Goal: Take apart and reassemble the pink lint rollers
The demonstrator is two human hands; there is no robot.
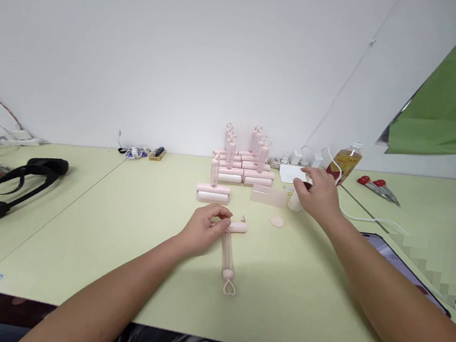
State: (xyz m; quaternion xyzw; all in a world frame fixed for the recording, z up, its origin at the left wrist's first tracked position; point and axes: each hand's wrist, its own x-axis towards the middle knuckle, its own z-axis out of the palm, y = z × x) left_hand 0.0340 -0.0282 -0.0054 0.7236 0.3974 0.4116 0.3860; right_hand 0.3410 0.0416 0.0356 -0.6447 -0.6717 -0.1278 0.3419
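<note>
My left hand is closed around the head of a pink lint roller, whose clear handle with a heart-shaped loop points toward me. The roller's pink arm sticks out to the right of my fingers. Farther right, my right hand has its thumb and fingers at the top of a small white roll; the fingers partly cover it. Beside that roll lies a translucent pink cover. A round pink disc rests on the table between my hands.
Several pink lint rollers with upright handles stand in rows by the wall, one roller nearer. White paper, a drink bottle, cables and a phone are on the right. A black strapped device lies left.
</note>
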